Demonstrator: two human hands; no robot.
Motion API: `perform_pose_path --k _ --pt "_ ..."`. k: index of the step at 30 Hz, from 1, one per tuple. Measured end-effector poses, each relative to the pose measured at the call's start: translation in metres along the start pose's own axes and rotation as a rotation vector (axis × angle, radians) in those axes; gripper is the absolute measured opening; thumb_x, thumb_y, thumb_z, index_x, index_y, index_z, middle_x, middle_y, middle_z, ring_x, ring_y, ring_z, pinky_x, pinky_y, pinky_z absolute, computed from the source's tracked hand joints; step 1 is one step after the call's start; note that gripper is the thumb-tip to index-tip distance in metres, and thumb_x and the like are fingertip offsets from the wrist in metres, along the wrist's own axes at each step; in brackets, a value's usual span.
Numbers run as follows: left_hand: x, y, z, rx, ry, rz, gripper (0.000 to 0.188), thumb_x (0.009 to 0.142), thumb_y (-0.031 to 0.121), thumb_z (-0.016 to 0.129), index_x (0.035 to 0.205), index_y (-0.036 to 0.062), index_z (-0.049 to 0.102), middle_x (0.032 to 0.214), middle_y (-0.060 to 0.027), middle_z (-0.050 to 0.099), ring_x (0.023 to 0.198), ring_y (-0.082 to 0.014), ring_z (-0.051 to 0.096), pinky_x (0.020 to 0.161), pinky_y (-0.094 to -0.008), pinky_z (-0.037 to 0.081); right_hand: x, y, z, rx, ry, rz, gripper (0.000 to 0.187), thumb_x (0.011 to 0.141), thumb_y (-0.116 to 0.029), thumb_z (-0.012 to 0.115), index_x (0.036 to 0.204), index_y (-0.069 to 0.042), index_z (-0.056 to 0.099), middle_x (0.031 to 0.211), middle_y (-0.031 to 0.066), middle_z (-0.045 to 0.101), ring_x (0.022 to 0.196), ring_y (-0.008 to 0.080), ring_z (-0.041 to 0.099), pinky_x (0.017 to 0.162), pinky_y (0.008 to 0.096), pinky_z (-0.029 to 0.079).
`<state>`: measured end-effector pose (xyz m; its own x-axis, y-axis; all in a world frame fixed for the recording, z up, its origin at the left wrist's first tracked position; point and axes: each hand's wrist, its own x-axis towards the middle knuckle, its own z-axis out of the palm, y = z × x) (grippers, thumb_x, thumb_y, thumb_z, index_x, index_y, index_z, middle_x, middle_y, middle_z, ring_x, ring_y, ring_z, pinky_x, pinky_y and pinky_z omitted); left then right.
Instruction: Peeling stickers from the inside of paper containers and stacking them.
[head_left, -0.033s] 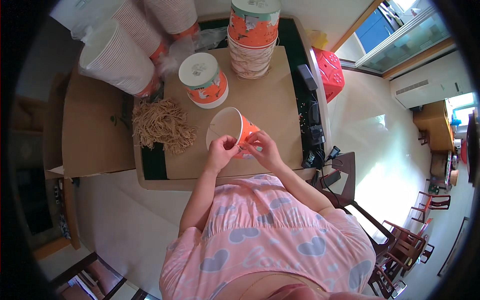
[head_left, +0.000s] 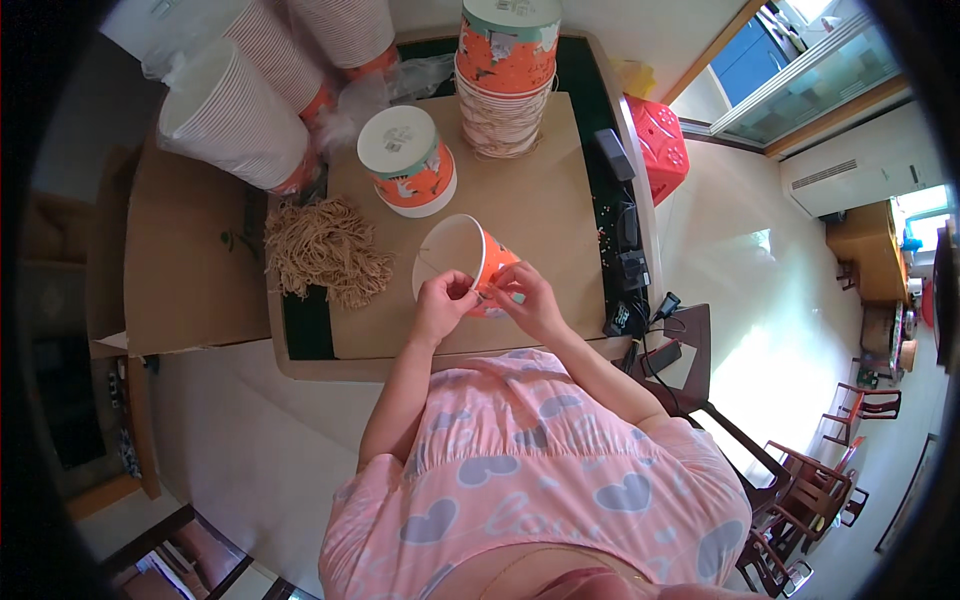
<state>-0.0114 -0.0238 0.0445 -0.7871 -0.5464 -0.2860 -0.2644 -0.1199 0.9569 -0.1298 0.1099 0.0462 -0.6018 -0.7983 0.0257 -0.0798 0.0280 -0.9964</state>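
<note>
Left fingers [head_left: 461, 284] and right fingers [head_left: 514, 283] pinched nearly closed on the orange bucket [head_left: 492, 256] at its rim

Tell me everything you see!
Held tub: one, orange, between hands
Upturned tub: one, orange, behind it
Tall tub stack: one, orange, far edge
Tub stacks: three, mostly white, upper left
String bundle: one, tan, left
Cardboard sheet: one, brown, on table
Table: one, dark green, beneath
Box: one, brown, beside table
Stool: one, red, upper right
Adapters: several, black, right edge
Chairs: several, brown, right
Garment: one, pink, lower middle
Left hand: one, bare, tub's rim
Right hand: one, bare, beside it
</note>
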Motion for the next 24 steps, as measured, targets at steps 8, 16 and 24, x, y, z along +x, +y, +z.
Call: perform_pose_path --k 8,16,24 --pt "0.008 0.013 0.019 0.176 0.118 0.11 0.008 0.078 0.005 0.064 0.083 -0.0021 0.062 0.07 -0.0068 0.065 0.065 -0.0104 0.062 0.061 -0.0264 0.049 0.0 -0.018 -0.012 -0.381 -0.017 -0.364 0.012 0.075 0.001 0.065 0.081 -0.003 0.056 0.102 0.011 0.063 0.094 0.0273 0.059 0.08 0.0339 0.047" --pt "0.02 0.019 0.039 0.341 0.225 0.188 0.011 0.079 0.01 0.064 0.077 0.0004 0.058 0.062 -0.0059 0.061 0.055 -0.0103 0.056 0.053 -0.0283 0.045 -0.006 0.0 -0.018 -0.184 0.041 -0.155 0.011 0.076 0.002 0.064 0.083 -0.002 0.056 0.097 0.0109 0.063 0.091 0.024 0.06 0.081 0.0322 0.046" --pt "0.018 0.015 0.04 0.43 0.24 0.31 0.015 0.081 0.012 0.057 0.074 -0.0007 0.053 0.059 -0.0142 0.054 0.051 -0.0215 0.054 0.051 -0.0341 0.042 -0.007 0.013 -0.016 -0.067 0.064 -0.123 0.01 0.078 0.001 0.064 0.085 -0.001 0.057 0.091 0.0095 0.062 0.083 0.0196 0.06 0.075 0.0295 0.047"
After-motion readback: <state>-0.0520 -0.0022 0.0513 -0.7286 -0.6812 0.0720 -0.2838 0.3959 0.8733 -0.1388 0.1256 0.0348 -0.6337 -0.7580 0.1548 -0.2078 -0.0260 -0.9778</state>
